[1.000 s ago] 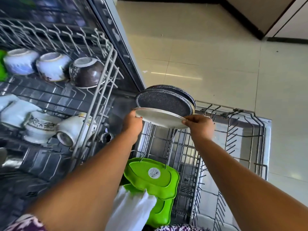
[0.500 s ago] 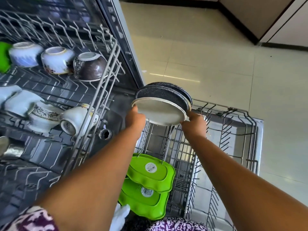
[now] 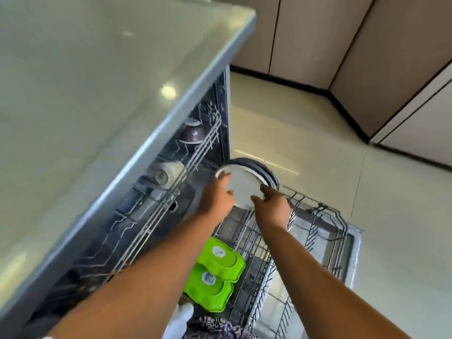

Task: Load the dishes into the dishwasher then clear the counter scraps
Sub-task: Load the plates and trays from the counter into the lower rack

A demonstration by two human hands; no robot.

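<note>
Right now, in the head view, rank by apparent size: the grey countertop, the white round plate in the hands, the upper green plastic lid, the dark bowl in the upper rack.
1. Grey countertop, by far the largest.
2. White round plate and upper green plastic lid look alike; the lid is nearer the camera, so unranked.
3. Dark bowl, smallest, partly hidden.

Both hands' grip (image 3: 244,195) on plates (image 3: 244,184)

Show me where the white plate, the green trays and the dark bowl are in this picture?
white plate (image 3: 241,185): head view, on its pale flat face between the two hands.
green trays (image 3: 221,259): head view, on the upper tray's face, in the lower rack.
dark bowl (image 3: 192,135): head view, on its rounded side, in the upper rack.
</note>
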